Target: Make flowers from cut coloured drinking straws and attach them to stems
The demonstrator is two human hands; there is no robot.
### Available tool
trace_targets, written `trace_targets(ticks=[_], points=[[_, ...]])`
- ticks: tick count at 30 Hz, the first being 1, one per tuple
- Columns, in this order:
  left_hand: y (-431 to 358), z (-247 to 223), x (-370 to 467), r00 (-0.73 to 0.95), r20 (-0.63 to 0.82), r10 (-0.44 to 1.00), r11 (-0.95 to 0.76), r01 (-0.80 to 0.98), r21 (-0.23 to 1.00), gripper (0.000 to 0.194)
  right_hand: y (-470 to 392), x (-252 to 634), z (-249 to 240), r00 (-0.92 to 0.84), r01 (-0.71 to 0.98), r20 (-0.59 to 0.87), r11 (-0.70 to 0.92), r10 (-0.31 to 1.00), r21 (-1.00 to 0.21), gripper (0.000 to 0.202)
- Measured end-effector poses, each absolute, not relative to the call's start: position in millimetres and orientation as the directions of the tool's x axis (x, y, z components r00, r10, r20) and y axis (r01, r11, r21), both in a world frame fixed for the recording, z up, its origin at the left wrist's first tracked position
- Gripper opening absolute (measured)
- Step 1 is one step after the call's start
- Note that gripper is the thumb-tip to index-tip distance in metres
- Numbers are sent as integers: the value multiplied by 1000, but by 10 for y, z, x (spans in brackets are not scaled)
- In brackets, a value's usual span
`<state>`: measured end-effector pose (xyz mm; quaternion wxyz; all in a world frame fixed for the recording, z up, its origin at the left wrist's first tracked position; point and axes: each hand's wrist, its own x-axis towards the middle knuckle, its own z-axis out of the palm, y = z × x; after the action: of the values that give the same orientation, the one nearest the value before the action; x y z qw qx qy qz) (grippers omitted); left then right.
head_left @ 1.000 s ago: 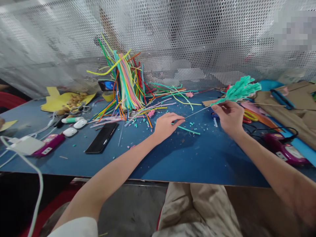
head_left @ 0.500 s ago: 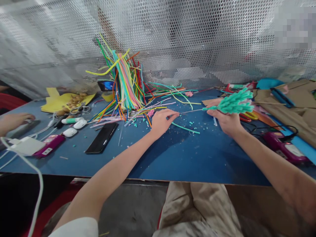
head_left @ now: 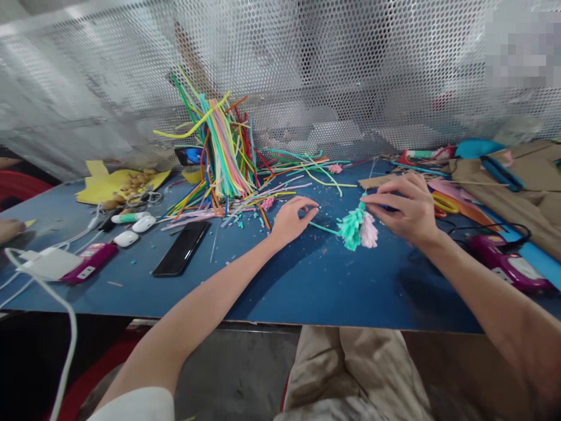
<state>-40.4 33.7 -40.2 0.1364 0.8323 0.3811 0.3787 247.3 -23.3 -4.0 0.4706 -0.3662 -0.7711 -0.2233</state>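
tassel, green tuft plus pink tuft, hangs from right hand, top end clamped between thumb and fingers. long axis near upright in view, tufts down, lying toward left hand's side of the grip. right hand nearer, touching it; left hand apart from it, tassel off to its right. left thumb and index tips close together, cannot tell if they pinch anything. green stem on table, between the hands, running from near left fingertips toward tufts

containers: stem bunch stands beyond left hand, to its left; cannot tell if a container holds it. yellow paper farther left, brown lumps on it. two white cases left of left hand, look shut, insides not seen

phone left of left hand. card just beyond right hand, scissors just to its right, purple power strip farther right. co-worker's hand far left, apart from both
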Motion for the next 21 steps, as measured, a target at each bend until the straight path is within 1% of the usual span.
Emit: trace_targets(ticks=[2,3,7,9,11,12,14,17,21], points=[[291,-388,-380,481,541,690,-724,485,491,26,-234,2458,-36,-301,772,892,636,337,20,10],[258,-374,-368,516,541,663,-748,465,473,33,-238,2447,-33,-299,778,891,628,342,20,9],[77,-277,-321,637,526,564,-825,406,392,68,-243,2416,-24,-320,779,864,627,388,7,5],[-3,-228,-305,659,516,547,-836,406,368,87,-234,2418,-27,-366,754,831,657,419,1,7],[-52,-203,-299,660,523,540,-841,399,366,100,-220,2426,-38,-399,743,800,669,448,-3,8],[-62,-202,-299,649,533,544,-838,390,381,101,-214,2429,-46,-409,742,790,670,456,-2,7],[-58,-221,-302,605,554,573,-818,371,441,94,-206,2430,-60,-417,744,786,668,457,5,5],[-18,-274,-304,523,568,636,-769,368,523,77,-200,2418,-76,-433,744,789,667,436,40,2],[31,-319,-300,462,577,673,-738,370,564,52,-192,2413,-75,-457,754,778,652,430,82,5]])
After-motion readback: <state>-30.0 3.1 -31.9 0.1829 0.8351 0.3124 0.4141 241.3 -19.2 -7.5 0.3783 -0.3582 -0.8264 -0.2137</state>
